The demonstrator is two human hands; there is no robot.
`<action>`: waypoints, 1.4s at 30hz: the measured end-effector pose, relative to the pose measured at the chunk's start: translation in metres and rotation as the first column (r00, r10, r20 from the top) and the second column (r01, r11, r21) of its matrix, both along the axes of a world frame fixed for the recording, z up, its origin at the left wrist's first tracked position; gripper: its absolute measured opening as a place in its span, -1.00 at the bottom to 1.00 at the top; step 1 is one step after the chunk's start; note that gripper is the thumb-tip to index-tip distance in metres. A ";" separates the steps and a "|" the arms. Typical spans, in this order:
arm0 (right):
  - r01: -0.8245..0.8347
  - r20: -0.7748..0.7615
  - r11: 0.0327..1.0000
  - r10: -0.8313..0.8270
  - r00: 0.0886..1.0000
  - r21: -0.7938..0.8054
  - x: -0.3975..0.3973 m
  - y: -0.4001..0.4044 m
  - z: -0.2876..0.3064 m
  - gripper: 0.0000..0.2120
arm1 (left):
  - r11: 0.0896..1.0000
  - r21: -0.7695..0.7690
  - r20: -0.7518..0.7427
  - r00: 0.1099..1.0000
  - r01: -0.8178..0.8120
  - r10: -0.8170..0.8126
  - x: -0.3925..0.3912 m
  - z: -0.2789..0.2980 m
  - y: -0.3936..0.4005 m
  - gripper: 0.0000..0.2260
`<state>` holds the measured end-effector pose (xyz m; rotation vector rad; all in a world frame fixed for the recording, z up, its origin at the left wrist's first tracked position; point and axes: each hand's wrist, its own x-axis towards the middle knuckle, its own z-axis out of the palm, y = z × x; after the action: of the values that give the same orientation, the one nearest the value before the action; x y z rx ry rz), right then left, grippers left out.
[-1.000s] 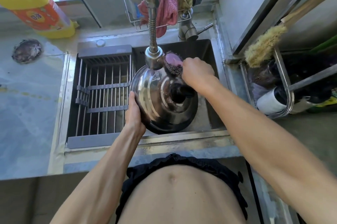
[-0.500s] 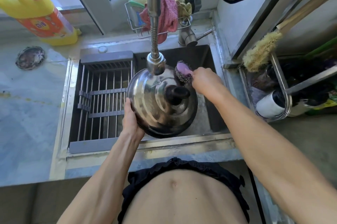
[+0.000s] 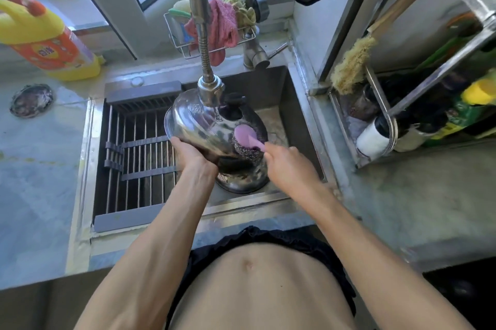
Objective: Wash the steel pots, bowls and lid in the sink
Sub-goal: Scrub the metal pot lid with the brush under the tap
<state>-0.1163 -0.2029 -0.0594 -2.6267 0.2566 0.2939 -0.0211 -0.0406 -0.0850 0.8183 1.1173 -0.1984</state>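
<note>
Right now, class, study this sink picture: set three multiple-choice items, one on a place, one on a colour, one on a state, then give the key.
1. Where is the yellow detergent bottle?
A. Counter left of the sink
B. Inside the sink
C. On the right rack

2. What colour is the scrubber handle?
A. Green
B. Pink
C. Black

3. What is the left hand doing?
A. Hanging idle
B. Turning the tap
C. Holding the steel lid

Key: A, it stands on the left counter; B, the handle above the steel wool is pink; C, fingers grip the lid's rim.

The shiny steel lid (image 3: 193, 125) with its black knob (image 3: 233, 108) is tilted, its near rim between the left fingers; a steel pot (image 3: 241, 182) sits below.
</note>
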 end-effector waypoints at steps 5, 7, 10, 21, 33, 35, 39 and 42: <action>-0.091 0.146 0.996 0.088 0.985 0.012 0.005 0.017 0.016 -0.76 | 0.978 0.167 0.017 0.992 0.123 -0.128 -0.014 0.007 -0.014 -0.46; -0.066 0.166 0.998 0.066 0.984 -0.007 0.005 0.007 0.017 -0.75 | 0.958 0.214 0.045 0.978 0.192 -0.206 -0.018 0.008 -0.009 -0.53; -0.117 0.192 0.992 0.122 0.974 -0.037 0.003 0.008 0.025 -0.77 | 0.919 0.283 0.060 0.951 0.274 -0.302 -0.017 0.012 -0.003 -0.54; 0.089 -0.006 0.994 -0.090 0.996 -0.066 0.079 -0.023 0.007 -0.77 | 0.895 0.264 0.085 0.915 0.360 -0.393 -0.021 0.007 0.023 -0.56; 0.167 0.099 0.954 -0.197 0.975 0.248 0.064 -0.030 0.005 -0.74 | 0.713 0.451 -0.001 0.800 0.536 -0.600 -0.001 0.016 0.015 -0.48; 0.132 0.117 0.970 -0.158 0.981 0.202 0.058 -0.033 0.010 -0.75 | 0.672 0.473 0.005 0.761 0.570 -0.649 -0.005 0.015 0.013 -0.51; 0.040 0.108 0.995 -0.050 0.993 0.090 0.049 -0.039 0.029 -0.73 | 0.605 0.540 0.079 0.681 0.585 -0.728 -0.008 0.014 0.025 -0.57; -0.034 0.116 0.999 0.035 0.993 -0.008 0.049 -0.037 0.040 -0.75 | 0.559 0.612 0.123 0.630 0.560 -0.767 -0.005 0.015 0.036 -0.64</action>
<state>-0.0674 -0.2400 -0.0190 -2.6445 0.1734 0.1514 -0.0265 -0.0047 -0.0698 1.7145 0.4050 -0.3738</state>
